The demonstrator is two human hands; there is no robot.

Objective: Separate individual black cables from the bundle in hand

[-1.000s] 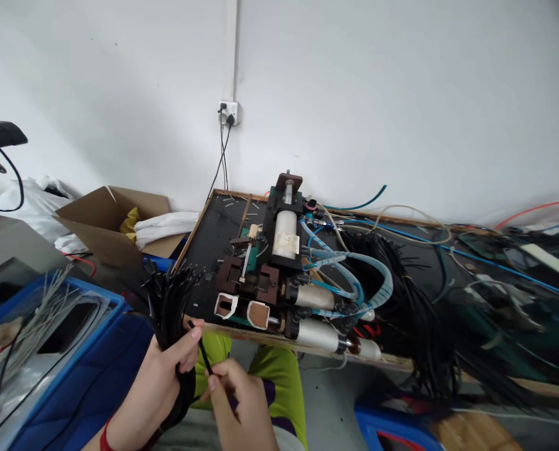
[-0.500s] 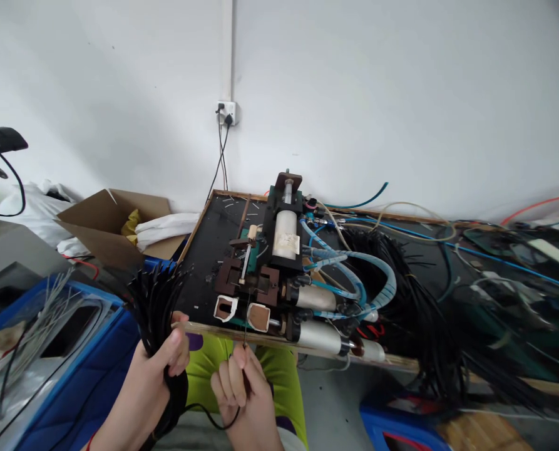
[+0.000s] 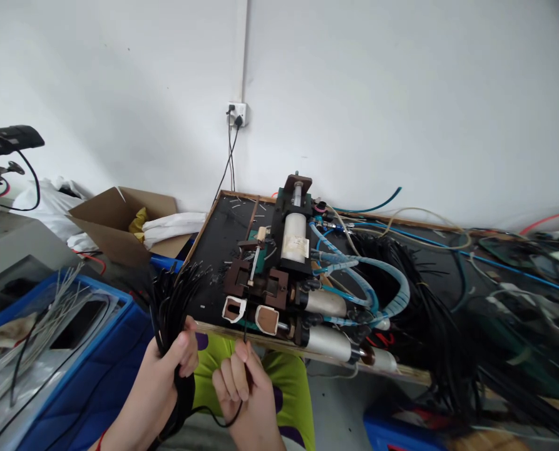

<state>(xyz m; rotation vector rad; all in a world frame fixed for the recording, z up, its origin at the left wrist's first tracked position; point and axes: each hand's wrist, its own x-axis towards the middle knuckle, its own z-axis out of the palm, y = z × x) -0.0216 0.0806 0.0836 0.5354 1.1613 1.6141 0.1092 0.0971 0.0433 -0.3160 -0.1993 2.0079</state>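
Fingers of the left hand point(image 3: 169, 369) curl tight around a thick bundle of black cable ties point(image 3: 173, 300) fanning upward, while the right hand point(image 3: 241, 391), knuckles up just beside it, pinches one thin black tie point(image 3: 245, 332) upright below the brown-and-white pneumatic jig point(image 3: 279, 275), whose pale label looks unreadable.

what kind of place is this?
Probably a small workshop for wire or cable assembly. A pneumatic machine with blue air hoses sits on a black board, heaps of black wires lie beside it, and the left hand grips a wire bundle.
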